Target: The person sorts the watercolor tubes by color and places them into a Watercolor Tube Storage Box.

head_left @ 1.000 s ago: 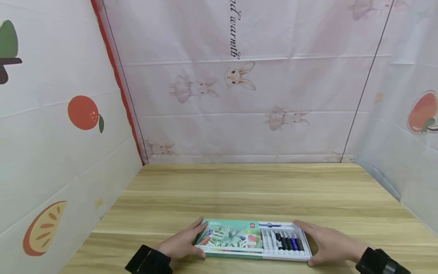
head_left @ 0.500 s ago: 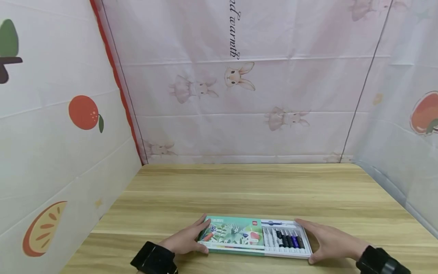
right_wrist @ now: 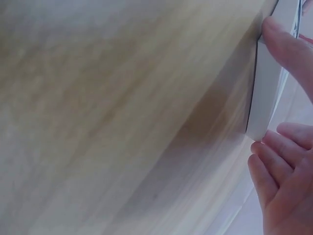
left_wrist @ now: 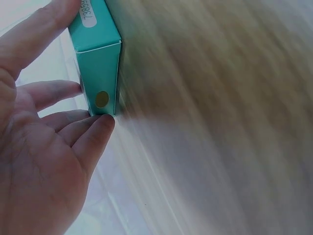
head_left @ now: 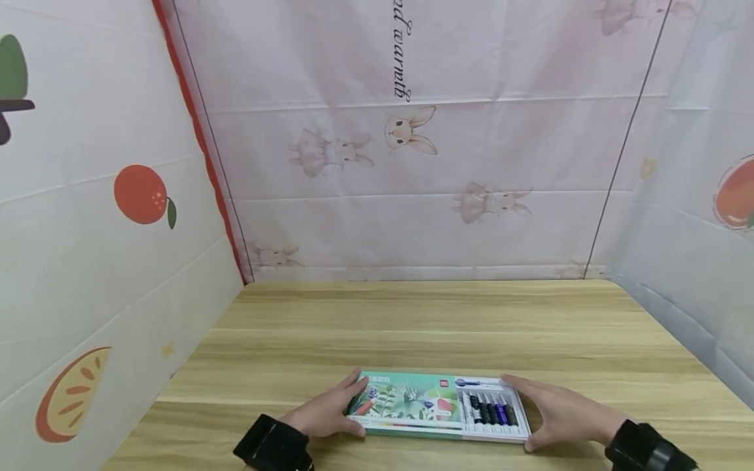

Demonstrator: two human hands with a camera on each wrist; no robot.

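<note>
A flat paint box lies near the front of the table. Its printed green sleeve (head_left: 409,399) covers the left part, and a white tray (head_left: 495,437) sticks out on the right. Several paint tubes (head_left: 492,413) with dark and white bodies show in the tray, with a thin brush-like item (head_left: 476,382) along its back edge. My left hand (head_left: 330,409) grips the sleeve's left end between thumb and fingers; the left wrist view shows its teal end face (left_wrist: 98,73). The tray's right end is held by my right hand (head_left: 565,412), thumb in front and fingers behind.
The wooden table (head_left: 412,320) stretches away behind the box. Printed cloth hangs at the back (head_left: 353,229), on the left (head_left: 76,281) and on the right (head_left: 695,261).
The tray has slid further into the sleeve, so less of it shows. My left hand moved right with the sleeve; my right hand shifted slightly left.
</note>
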